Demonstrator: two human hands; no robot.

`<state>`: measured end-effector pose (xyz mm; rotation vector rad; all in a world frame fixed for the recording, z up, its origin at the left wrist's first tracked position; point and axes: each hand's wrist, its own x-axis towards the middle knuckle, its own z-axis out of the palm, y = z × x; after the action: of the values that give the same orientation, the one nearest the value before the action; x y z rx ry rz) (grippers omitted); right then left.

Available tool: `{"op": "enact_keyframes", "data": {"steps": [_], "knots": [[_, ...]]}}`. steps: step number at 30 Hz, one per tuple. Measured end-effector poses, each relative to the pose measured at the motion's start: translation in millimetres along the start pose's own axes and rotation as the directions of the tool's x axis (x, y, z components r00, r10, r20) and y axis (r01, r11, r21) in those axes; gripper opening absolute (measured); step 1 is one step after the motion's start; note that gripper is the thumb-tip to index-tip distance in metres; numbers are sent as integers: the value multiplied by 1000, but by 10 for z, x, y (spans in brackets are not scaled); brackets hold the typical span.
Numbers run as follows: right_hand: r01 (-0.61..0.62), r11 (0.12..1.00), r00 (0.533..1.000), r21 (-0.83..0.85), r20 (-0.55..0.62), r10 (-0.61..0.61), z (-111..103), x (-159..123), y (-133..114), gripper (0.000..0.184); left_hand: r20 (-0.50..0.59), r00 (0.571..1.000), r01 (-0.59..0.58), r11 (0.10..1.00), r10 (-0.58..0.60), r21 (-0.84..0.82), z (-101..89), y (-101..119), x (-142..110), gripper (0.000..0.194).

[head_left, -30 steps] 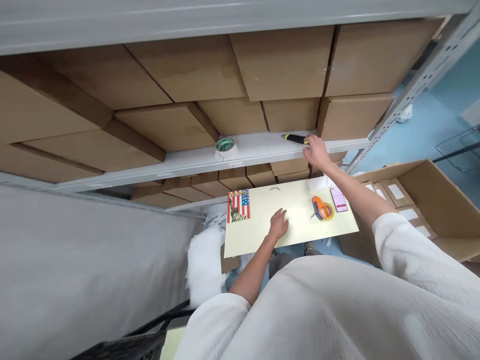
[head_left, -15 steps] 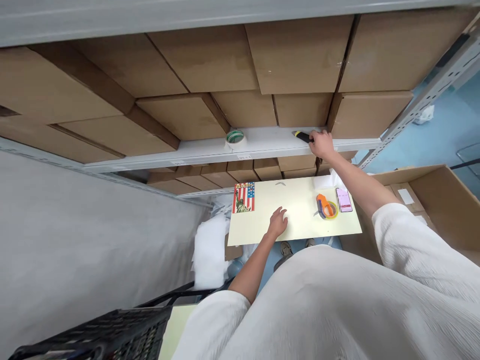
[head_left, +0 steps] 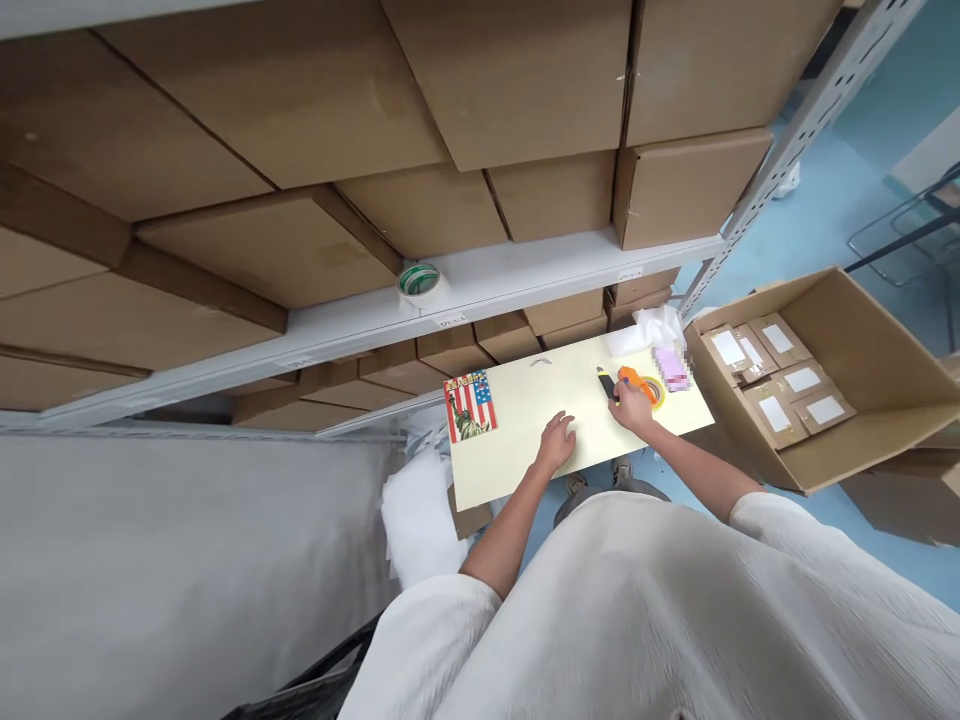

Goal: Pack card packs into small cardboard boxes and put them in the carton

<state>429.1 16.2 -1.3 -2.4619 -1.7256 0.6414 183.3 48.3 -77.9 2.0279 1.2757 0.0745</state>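
My right hand [head_left: 632, 406] is over the pale yellow tabletop [head_left: 517, 470], closed around a black and yellow utility knife [head_left: 607, 384]. Just beyond that hand lies an orange tape dispenser [head_left: 637, 380] with a yellow roll, partly covered by my fingers. My left hand [head_left: 556, 441] rests on the tabletop with its fingers apart and nothing in them. To its left is a book [head_left: 471, 405] with a flag and a statue on the cover. A phone [head_left: 670, 368], blurred out, lies near the right end, beside white foam wrap [head_left: 630, 342].
A shelf [head_left: 525, 262] packed with cardboard boxes [head_left: 420, 210] runs above the table's far edge, with a tape roll [head_left: 421, 284] on it. At right stands a large open carton [head_left: 862, 390] holding small labelled boxes. White foam sheets [head_left: 421, 520] hang at the left.
My right hand has brought the utility knife from the shelf down to the tabletop beside the tape dispenser. My left hand has stayed in place. The view has shifted.
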Motion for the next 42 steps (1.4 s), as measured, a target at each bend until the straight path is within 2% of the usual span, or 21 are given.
{"op": "enact_keyframes", "data": {"steps": [2,5,9,15,19,25,29,33,38,42], "knots": [[-38,997,995,-67,86,43,168,-53,23,29,30,1000,-4,1000,3,10,-3,-60,-51,49],[-63,988,987,-138,141,83,334,-34,3,40,67,998,-14,1000,13,14,-11,-149,-129,48],[-99,986,979,-137,165,121,501,40,-58,49,99,995,-30,999,27,25,-32,-251,-204,48],[-131,972,970,-196,178,166,716,71,-86,50,139,989,-46,998,41,31,-83,-376,-257,48],[-132,964,965,-230,194,179,780,57,-98,49,154,987,-53,998,49,20,-108,-443,-278,48],[-107,963,973,-247,174,153,637,11,-174,46,119,992,-36,999,38,-16,-157,-522,-240,47],[-8,965,987,-261,152,50,440,-65,-252,46,62,998,-24,999,26,-45,-178,-507,-197,46],[104,956,982,-276,180,-55,274,-115,-321,44,-27,1000,1,997,-4,-77,-206,-446,-204,45],[289,909,945,-299,240,-222,131,-63,-410,40,-173,980,76,990,-96,-120,-220,-376,-352,45],[459,832,878,-311,301,-372,82,-4,-500,37,-279,933,176,965,-226,-193,-85,-325,-622,45]]}}
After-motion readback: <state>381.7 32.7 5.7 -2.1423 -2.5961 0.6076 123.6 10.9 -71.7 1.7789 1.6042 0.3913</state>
